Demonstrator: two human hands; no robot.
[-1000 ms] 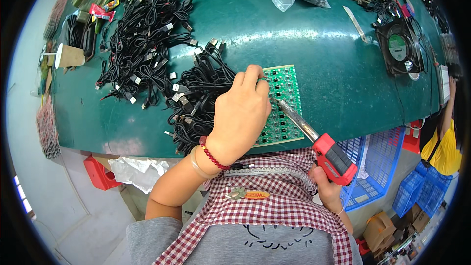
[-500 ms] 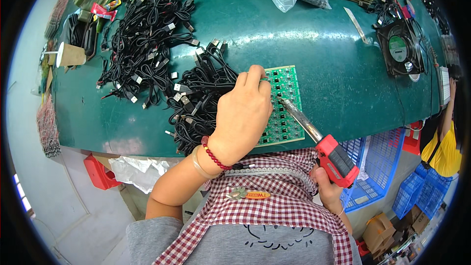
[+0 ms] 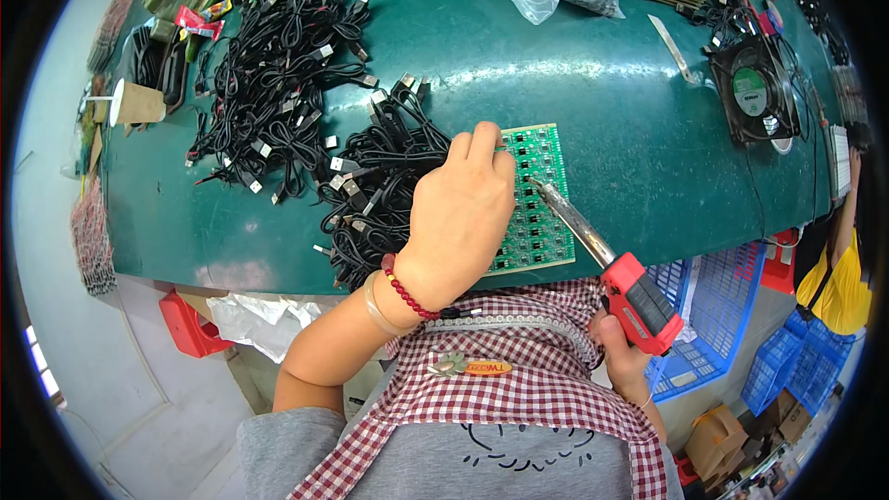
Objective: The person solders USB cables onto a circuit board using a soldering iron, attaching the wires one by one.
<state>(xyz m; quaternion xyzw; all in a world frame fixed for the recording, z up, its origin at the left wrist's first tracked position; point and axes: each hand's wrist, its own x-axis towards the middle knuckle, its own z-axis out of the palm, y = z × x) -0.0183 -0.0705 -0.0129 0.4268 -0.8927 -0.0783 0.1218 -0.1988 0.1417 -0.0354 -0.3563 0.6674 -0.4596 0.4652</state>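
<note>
Circuit board (image 3: 537,227) partly under arched left hand (image 3: 466,208), grip unclear — right hand (image 3: 622,352), grip clamped on soldering iron (image 3: 641,302).

Light-streaked green tabletop (image 3: 639,157), pale wall (image 3: 51,167) at left

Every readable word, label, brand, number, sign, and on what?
Lettering not copied out; by place:
Orange oval badge on checked apron: lettering present.
Round green label on black fan: too small to read.
Soldering iron handle: marking too small.
Green circuit board: any print too small.
</note>
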